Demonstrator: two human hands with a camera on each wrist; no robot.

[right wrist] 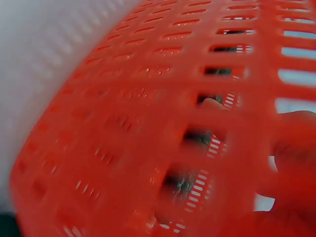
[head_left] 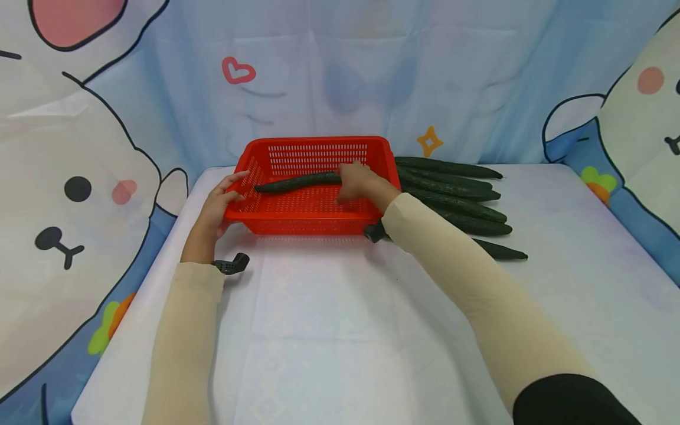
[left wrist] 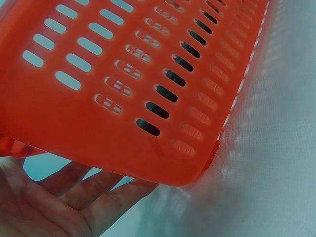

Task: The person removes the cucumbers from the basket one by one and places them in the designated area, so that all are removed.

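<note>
A red slotted basket [head_left: 319, 140] stands on the white table. One long dark cucumber [head_left: 297, 183] lies inside it. My right hand [head_left: 358, 183] reaches over the basket's right wall and grips that cucumber's right end. In the right wrist view the basket wall [right wrist: 123, 123] fills the frame, with my fingers [right wrist: 291, 148] and a dark bit of cucumber [right wrist: 180, 182] showing through its slots. My left hand [head_left: 225, 198] rests against the basket's left wall, thumb along the rim. In the left wrist view its straight fingers [left wrist: 74, 197] lie under the basket wall [left wrist: 123, 74].
Several more long cucumbers [head_left: 457, 189] lie side by side on the table just right of the basket. The white tablecloth [head_left: 329, 330] stretches toward me in front of the basket. A cartoon-printed backdrop [head_left: 340, 77] hangs behind and at both sides.
</note>
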